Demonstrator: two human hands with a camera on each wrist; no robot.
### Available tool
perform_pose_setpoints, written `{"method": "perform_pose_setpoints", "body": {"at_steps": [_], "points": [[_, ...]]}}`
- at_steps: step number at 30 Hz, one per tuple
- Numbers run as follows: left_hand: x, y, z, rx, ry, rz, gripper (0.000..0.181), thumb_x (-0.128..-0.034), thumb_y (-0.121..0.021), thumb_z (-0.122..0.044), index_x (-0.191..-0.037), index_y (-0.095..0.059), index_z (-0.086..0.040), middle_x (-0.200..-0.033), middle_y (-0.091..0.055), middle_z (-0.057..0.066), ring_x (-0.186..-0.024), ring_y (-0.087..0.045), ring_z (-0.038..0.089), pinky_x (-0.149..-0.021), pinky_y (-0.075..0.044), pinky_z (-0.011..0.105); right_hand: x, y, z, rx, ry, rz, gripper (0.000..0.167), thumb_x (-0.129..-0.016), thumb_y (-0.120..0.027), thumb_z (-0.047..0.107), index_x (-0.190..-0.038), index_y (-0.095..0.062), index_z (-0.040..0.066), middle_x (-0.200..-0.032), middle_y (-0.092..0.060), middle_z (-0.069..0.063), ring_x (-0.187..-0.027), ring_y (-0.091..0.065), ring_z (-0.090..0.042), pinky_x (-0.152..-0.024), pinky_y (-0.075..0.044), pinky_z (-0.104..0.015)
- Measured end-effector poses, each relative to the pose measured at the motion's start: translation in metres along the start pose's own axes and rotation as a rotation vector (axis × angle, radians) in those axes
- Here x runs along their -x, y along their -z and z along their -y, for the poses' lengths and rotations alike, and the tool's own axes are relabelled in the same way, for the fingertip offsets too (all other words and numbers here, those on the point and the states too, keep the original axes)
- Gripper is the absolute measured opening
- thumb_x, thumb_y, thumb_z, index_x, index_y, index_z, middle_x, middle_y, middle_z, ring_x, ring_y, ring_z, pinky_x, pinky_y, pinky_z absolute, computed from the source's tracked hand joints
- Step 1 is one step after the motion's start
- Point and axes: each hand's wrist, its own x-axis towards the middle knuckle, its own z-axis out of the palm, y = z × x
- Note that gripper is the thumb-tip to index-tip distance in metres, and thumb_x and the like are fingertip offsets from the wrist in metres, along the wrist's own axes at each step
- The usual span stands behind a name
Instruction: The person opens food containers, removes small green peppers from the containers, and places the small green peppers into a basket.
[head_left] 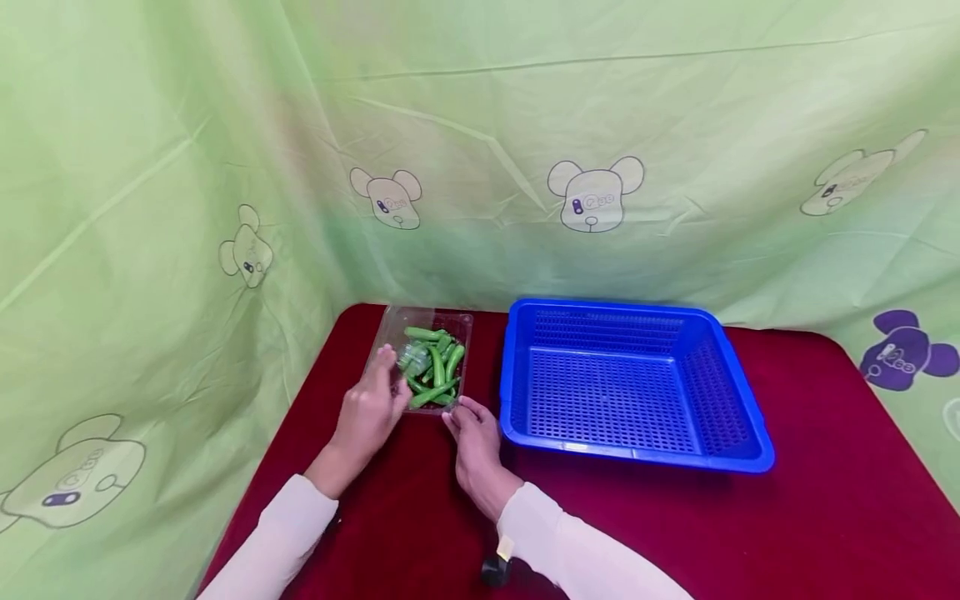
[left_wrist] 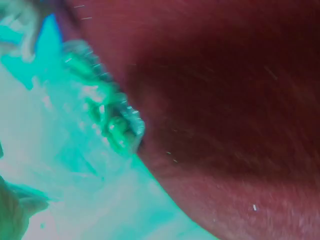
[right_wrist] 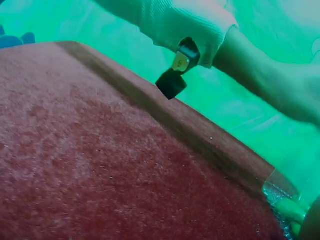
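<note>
A clear plastic box (head_left: pixel 453 317) at the left of the table holds several green chili peppers (head_left: pixel 437 367). My right hand (head_left: pixel 477 454) pinches the box's near right corner between thumb and fingers. Over the box's near left side, my left hand (head_left: pixel 369 414) has its thumb and fingers apart, with no object clearly seen between them. Glare and blur by its fingertips hide whether they touch clear plastic. In the left wrist view the peppers (left_wrist: pixel 117 127) look blurred; the right wrist view catches only part of a pepper (right_wrist: pixel 290 210) at its lower right.
To the right of the box stands a blue perforated basket (head_left: pixel 637 454), with its mesh floor in view. Both rest on a table with a dark red cloth (head_left: pixel 817 500). Green curtains (head_left: pixel 480 108) with cartoon heads hang behind and beside it.
</note>
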Motion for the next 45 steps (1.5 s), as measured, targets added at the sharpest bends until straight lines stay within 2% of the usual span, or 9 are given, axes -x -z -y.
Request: {"method": "perform_pose_setpoints", "body": {"at_steps": [4,7,13,17,21,29,36,40,45], "points": [[-0.003,0.013,0.001,0.155,0.384,-0.08,0.039,-0.0866,-0.068,-0.001,-0.123,-0.059,0.012,-0.123,-0.07,0.029,-0.089,-0.075,0.044,-0.061,-0.06,0.051,0.005,0.004,0.001,-0.01,-0.009,-0.009,0.035,-0.091,-0.053,-0.007,-0.125,-0.053,-0.009,-0.112,-0.055,-0.01,-0.086,-0.064,-0.009,-0.088,-0.058,-0.021],[-0.002,0.021,0.003,0.191,0.602,-0.121,0.037,-0.0888,-0.069,-0.004,-0.122,-0.06,0.008,-0.119,-0.073,0.025,-0.096,-0.075,0.042,-0.069,-0.061,0.053,0.009,0.006,0.002,-0.019,-0.019,-0.017,0.031,-0.091,-0.052,-0.006,-0.123,-0.053,-0.007,-0.111,-0.055,-0.009,-0.089,-0.064,-0.01,-0.09,-0.058,-0.022],[0.004,0.026,0.015,0.325,0.971,-0.235,0.033,-0.0938,-0.059,-0.004,-0.124,-0.063,0.01,-0.118,-0.073,0.024,-0.103,-0.075,0.015,-0.082,-0.056,0.012,0.019,0.007,0.004,0.003,-0.019,-0.015,0.031,-0.092,-0.053,-0.006,-0.123,-0.052,-0.007,-0.112,-0.054,-0.01,-0.095,-0.064,-0.013,-0.093,-0.057,-0.024],[0.008,0.031,0.029,0.615,1.274,-0.3,0.033,-0.1004,-0.05,-0.005,-0.125,-0.058,0.015,-0.106,-0.076,0.018,-0.085,-0.071,-0.004,-0.077,-0.056,0.009,0.019,0.008,0.005,0.01,-0.006,-0.026,0.032,-0.092,-0.052,-0.005,-0.124,-0.053,-0.008,-0.113,-0.054,-0.01,-0.096,-0.063,-0.013,-0.094,-0.057,-0.024],[0.016,0.036,0.043,0.86,1.507,-0.263,0.034,-0.1043,-0.039,-0.004,-0.126,-0.048,0.02,-0.08,-0.068,0.0,-0.076,-0.071,0.001,-0.077,-0.061,0.019,0.015,0.01,0.004,0.021,0.002,-0.042,0.032,-0.094,-0.05,-0.004,-0.125,-0.055,-0.008,-0.111,-0.055,-0.009,-0.096,-0.062,-0.013,-0.093,-0.057,-0.023],[0.034,0.041,0.058,0.971,1.651,-0.061,0.043,-0.1044,-0.038,0.003,-0.141,-0.032,0.025,-0.075,-0.072,0.006,-0.072,-0.076,0.012,-0.086,-0.06,0.027,0.011,0.012,0.001,0.035,0.039,-0.031,0.029,-0.101,-0.053,0.001,-0.128,-0.054,-0.008,-0.115,-0.057,-0.009,-0.1,-0.064,-0.012,-0.098,-0.056,-0.028],[0.043,0.036,0.063,0.844,1.683,0.057,0.027,-0.1057,-0.05,-0.009,-0.126,-0.049,0.008,-0.062,-0.072,0.002,-0.058,-0.074,0.013,-0.067,-0.062,0.025,0.005,0.014,-0.001,0.013,0.073,-0.03,0.026,-0.101,-0.055,0.001,-0.126,-0.054,-0.008,-0.106,-0.058,-0.004,-0.098,-0.061,-0.011,-0.096,-0.057,-0.027],[0.046,0.032,0.063,0.618,1.554,0.11,0.02,-0.1025,-0.057,-0.014,-0.109,-0.054,0.004,-0.051,-0.065,-0.006,-0.042,-0.064,0.006,-0.047,-0.056,0.021,0.004,0.015,0.0,0.038,0.058,-0.013,0.026,-0.103,-0.054,0.004,-0.126,-0.054,-0.007,-0.101,-0.057,-0.002,-0.094,-0.061,-0.009,-0.097,-0.057,-0.028],[0.039,0.028,0.056,0.244,1.269,0.112,0.027,-0.0995,-0.064,-0.023,-0.104,-0.063,0.004,-0.05,-0.063,-0.01,-0.036,-0.054,-0.002,-0.044,-0.045,0.017,0.01,0.019,0.003,0.153,0.009,0.056,0.027,-0.106,-0.052,0.011,-0.127,-0.053,-0.006,-0.099,-0.056,-0.004,-0.095,-0.06,-0.012,-0.102,-0.056,-0.034]]}}
